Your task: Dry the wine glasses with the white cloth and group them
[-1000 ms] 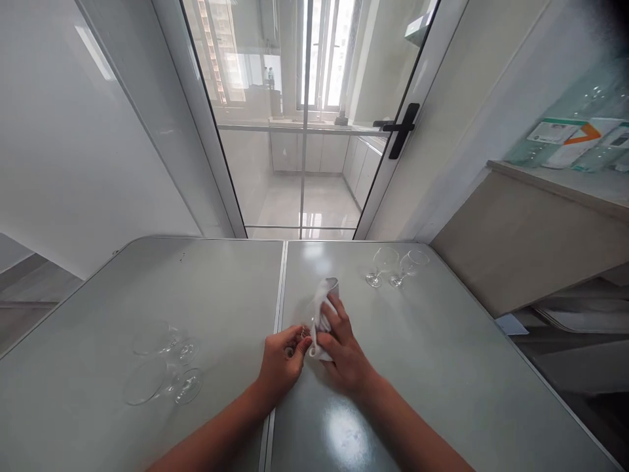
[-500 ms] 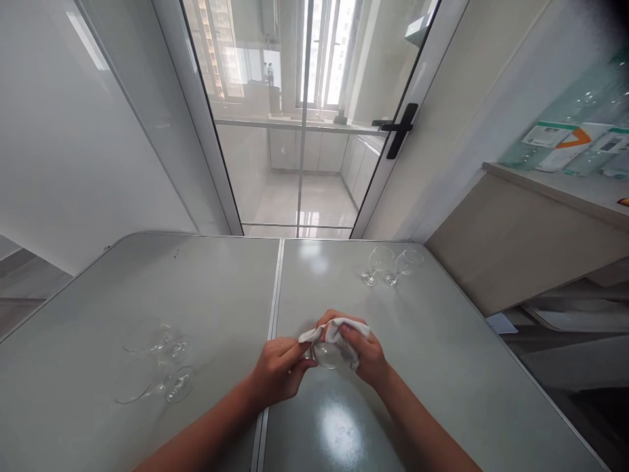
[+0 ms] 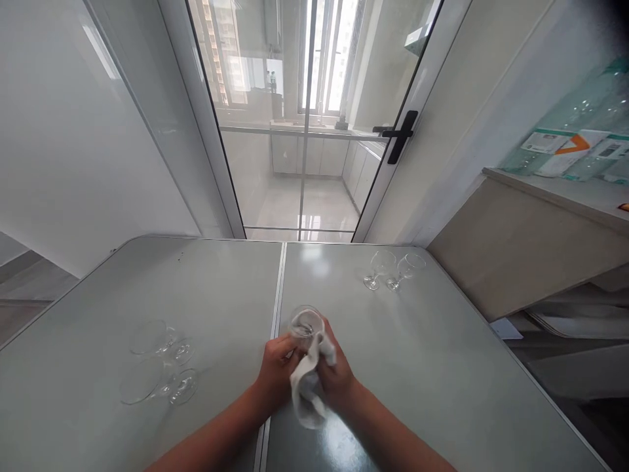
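Near the table's middle seam, both hands meet around a clear wine glass (image 3: 297, 316). Its round end points up and away from me; whether that is the bowl or the foot, I cannot tell. My left hand (image 3: 276, 367) is closed on the lower part of the glass. My right hand (image 3: 338, 370) is closed on a white cloth (image 3: 305, 393), pressing it against the glass's right side while the loose end hangs down toward me. The fingers of both hands are partly hidden by the cloth and glass.
Two wine glasses lie on their sides at the left, one being this nearer glass (image 3: 183, 387). Two more stemmed glasses (image 3: 372, 282) are at the table's far right. Beyond the table (image 3: 221, 282) is a glass door (image 3: 324, 190). Bottles (image 3: 555, 151) sit on a right-hand shelf.
The wine glass has turned from lying sideways to pointing its round end upward. My right hand has shifted left and nearer to my left hand, and the cloth now hangs down lower.
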`<state>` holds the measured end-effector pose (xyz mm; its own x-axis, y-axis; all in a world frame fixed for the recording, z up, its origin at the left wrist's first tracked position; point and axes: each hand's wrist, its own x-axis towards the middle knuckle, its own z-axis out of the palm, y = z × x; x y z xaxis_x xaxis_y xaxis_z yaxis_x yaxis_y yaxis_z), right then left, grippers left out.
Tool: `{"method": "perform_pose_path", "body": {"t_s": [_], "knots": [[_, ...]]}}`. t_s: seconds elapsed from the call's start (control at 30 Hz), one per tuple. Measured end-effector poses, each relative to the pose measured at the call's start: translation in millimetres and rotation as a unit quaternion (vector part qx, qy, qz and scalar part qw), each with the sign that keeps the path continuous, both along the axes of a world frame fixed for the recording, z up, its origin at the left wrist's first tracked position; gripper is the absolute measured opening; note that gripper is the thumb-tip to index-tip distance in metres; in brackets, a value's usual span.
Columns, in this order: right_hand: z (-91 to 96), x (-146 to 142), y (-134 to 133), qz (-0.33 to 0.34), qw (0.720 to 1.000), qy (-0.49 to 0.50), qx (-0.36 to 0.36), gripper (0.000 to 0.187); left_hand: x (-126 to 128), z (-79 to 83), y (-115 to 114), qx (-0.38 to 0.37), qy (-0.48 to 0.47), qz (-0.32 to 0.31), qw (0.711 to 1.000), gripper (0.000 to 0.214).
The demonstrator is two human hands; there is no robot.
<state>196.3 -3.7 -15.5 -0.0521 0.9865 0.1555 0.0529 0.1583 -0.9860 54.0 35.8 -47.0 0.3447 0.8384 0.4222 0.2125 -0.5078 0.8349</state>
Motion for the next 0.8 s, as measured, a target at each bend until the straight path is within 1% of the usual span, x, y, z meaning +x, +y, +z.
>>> {"method": "perform_pose_path", "body": {"t_s": [0.07,0.13,0.2,0.27,0.33,0.37,0.43,0.53,0.6,0.7,0.77,0.8], "knots": [[-2.4,3,2,0.016,0.998,-0.037,0.046,0.052,-1,-0.3,2,0.033,0.016,-0.006,0.999,0.038],[-1.6,8,5,0.028,0.995,-0.07,0.064,0.041,-2,1.9,4,0.078,0.042,-0.016,0.996,0.034],[0.4,13,8,0.033,0.997,-0.059,0.039,0.029,-2,4.3,6,0.132,0.075,-0.008,0.988,0.028],[2.1,16,10,0.03,0.999,-0.018,0.009,0.019,-2,5.1,7,0.186,0.095,0.001,0.978,0.023],[3.2,18,11,0.017,1.0,0.015,-0.003,0.015,-1,4.4,6,0.211,0.098,-0.004,0.973,0.018],[3.7,19,11,0.01,1.0,0.018,-0.002,0.013,0,3.7,5,0.208,0.094,-0.011,0.974,0.016],[5.0,21,11,-0.004,1.0,-0.005,0.01,0.006,0,2.6,3,0.158,0.093,-0.021,0.983,0.019],[7.8,21,10,-0.036,0.998,-0.052,0.026,0.01,1,4.0,-1,0.02,0.067,-0.032,0.997,0.027],[9.5,18,7,-0.06,0.996,-0.056,0.028,0.01,1,7.2,-3,-0.065,0.03,-0.051,0.996,0.025],[10.7,14,5,-0.084,0.995,-0.054,0.016,0.009,2,11.8,-4,-0.127,-0.01,-0.086,0.988,0.018],[10.7,15,4,-0.123,0.989,-0.079,0.022,0.009,2,12.7,-3,-0.146,-0.032,-0.081,0.985,0.02],[10.5,18,5,-0.156,0.983,-0.091,0.024,0.012,1,12.4,-1,-0.157,-0.043,-0.071,0.984,0.021]]}}
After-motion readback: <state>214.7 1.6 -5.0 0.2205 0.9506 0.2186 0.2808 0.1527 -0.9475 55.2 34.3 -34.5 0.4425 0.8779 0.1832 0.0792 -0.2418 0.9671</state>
